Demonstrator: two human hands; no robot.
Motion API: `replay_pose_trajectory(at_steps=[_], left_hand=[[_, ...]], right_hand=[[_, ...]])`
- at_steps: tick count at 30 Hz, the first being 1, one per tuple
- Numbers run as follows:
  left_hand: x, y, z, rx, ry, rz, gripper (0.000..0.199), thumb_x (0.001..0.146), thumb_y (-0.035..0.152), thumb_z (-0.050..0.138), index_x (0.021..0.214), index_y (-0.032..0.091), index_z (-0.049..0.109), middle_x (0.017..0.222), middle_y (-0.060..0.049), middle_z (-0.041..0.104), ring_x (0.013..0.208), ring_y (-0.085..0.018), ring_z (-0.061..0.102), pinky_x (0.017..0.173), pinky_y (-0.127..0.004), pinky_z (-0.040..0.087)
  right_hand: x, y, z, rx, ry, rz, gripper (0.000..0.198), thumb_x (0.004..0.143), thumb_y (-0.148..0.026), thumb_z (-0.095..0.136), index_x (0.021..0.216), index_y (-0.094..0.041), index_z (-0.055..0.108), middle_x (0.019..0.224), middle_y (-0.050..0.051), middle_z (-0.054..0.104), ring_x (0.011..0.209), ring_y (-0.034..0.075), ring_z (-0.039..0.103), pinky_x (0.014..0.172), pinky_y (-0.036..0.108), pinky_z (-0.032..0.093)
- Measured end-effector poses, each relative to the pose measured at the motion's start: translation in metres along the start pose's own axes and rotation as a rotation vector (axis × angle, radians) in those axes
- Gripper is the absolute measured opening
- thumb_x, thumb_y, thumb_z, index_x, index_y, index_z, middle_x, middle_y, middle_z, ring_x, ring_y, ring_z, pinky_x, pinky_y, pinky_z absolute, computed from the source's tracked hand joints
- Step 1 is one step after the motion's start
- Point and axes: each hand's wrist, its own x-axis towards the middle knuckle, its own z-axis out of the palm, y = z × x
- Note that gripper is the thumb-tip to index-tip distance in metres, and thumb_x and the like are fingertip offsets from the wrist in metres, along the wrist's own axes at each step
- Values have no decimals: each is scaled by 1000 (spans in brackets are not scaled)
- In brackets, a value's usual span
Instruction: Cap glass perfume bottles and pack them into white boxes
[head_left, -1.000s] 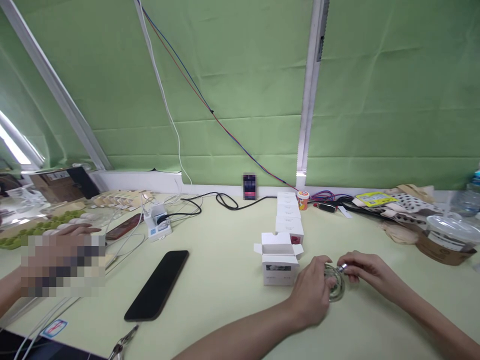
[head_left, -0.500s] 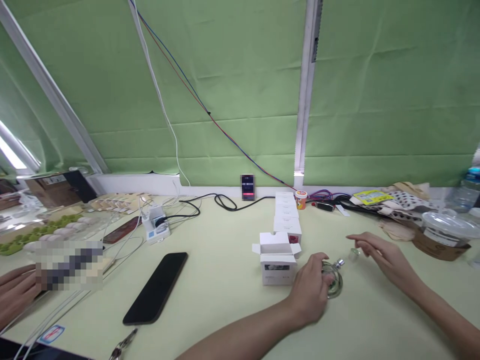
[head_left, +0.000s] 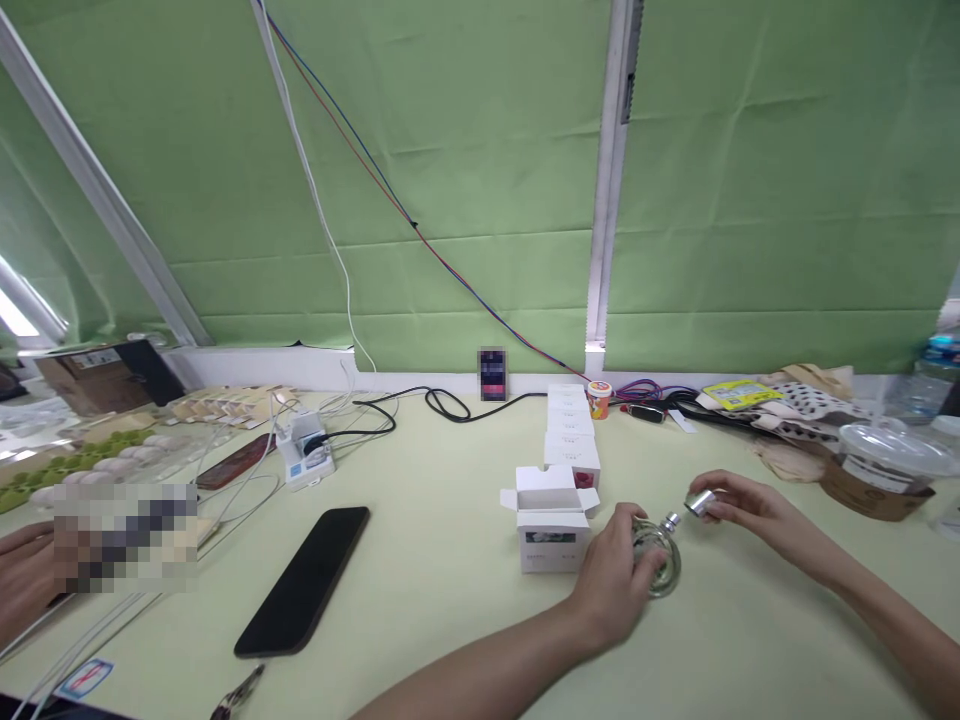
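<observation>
My left hand (head_left: 616,575) is wrapped round a round clear-glass perfume bottle (head_left: 667,570), tilted so its silver spray neck (head_left: 670,522) points up and right. A short silver cap (head_left: 699,502) is pinched between the fingers of my right hand (head_left: 739,505), just right of the neck and apart from it. Beside my left hand stands a small white carton (head_left: 553,550) with its top flaps open. A row of closed white boxes (head_left: 571,452) runs back from behind the carton.
A black phone (head_left: 304,580) lies left of centre. Farther left are a white power strip (head_left: 306,465) with cables, an egg tray (head_left: 97,465) and another person's hand (head_left: 30,570). At the right, a lidded plastic bowl (head_left: 892,455) stands near cloths.
The silver cap now shows clearly in my right fingers, where a blurred, pale greenish shape was before. My right fingers have closed round it; the bottle stays in my left hand.
</observation>
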Motion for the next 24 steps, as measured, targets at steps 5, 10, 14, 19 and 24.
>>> replay_pose_trajectory(at_steps=[5, 10, 14, 19, 24], left_hand=[[0, -1, 1, 15, -10, 19, 29, 89, 29, 48, 116, 22, 43, 107, -6, 59, 95, -21, 53, 84, -33, 42], [-1, 0, 2, 44, -24, 36, 32, 87, 28, 50, 118, 21, 43, 108, -7, 59, 96, -22, 54, 86, -35, 43], [0, 0, 3, 46, -21, 29, 33, 87, 28, 50, 119, 21, 43, 108, -7, 59, 97, -22, 54, 86, -34, 42], [0, 0, 1, 41, -27, 27, 33, 87, 29, 50, 119, 21, 43, 107, -6, 59, 96, -22, 55, 85, -34, 43], [0, 1, 0, 55, -46, 31, 32, 88, 29, 48, 118, 21, 43, 107, -6, 59, 97, -22, 54, 86, -34, 43]], right_hand=[[-3, -12, 12, 174, -15, 17, 31, 82, -47, 63, 98, -21, 65, 92, 6, 66, 82, 21, 63, 79, 33, 52], [-3, -8, 20, 179, -39, 7, 31, 80, -47, 65, 96, -20, 67, 91, 5, 64, 79, 20, 62, 75, 32, 52], [-4, -15, 22, 177, -65, -11, 33, 78, -49, 66, 92, -20, 68, 92, 6, 62, 77, 19, 60, 73, 32, 53], [-5, -25, 23, 170, -99, -37, 29, 78, -47, 67, 88, -20, 69, 88, 5, 60, 80, 20, 60, 72, 32, 53], [-5, -26, 25, 127, -91, -52, 30, 77, -49, 67, 87, -21, 71, 87, 5, 62, 78, 20, 60, 69, 31, 53]])
